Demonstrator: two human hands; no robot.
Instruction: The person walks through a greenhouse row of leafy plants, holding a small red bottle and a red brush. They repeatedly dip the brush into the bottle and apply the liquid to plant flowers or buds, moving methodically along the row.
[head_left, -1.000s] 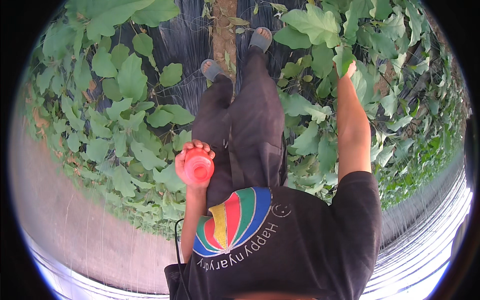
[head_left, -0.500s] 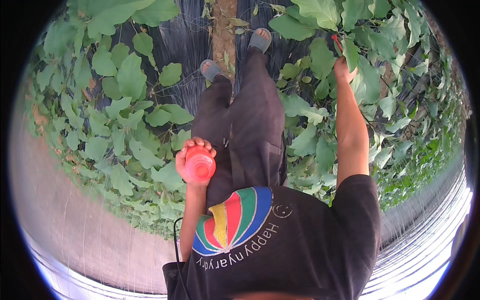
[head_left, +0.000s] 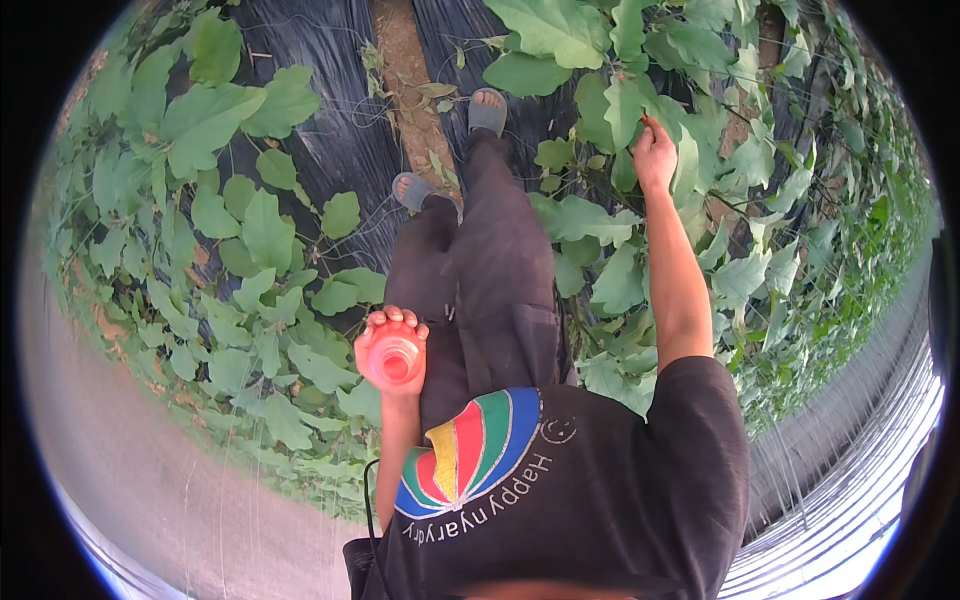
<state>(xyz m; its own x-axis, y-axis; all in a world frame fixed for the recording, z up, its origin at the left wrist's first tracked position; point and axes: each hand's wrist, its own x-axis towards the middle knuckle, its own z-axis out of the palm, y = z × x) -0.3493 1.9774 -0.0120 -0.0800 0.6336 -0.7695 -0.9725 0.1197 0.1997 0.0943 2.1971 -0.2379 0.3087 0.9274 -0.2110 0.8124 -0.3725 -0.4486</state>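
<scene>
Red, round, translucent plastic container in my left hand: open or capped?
Apparently open: the container shows a ringed mouth facing the camera, with deeper red inside. How full, I cannot tell.

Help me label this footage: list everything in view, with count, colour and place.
Leafy plants: many, green, both sides.
Ground sheeting: several stretches, black, under and between the plants.
Soil strip: one, brown, upper centre.
Pale surface: one, greyish, lower left; kind unclear.
Round container: one, pinkish red, in the left hand.
Small thing: one, reddish, in the right hand; kind unclear.
Cable: one, black, beside the left forearm.
T-shirt: one, black, multicoloured print, lower centre.
Trousers: one pair, dark, centre.
Sandals: two, grey, on the feet.
Forearms: two, bare, left of centre and right.
Left hand: one, bare, left of centre.
Right hand: one, bare, upper right.
Feet: two, toes showing, upper centre.
</scene>
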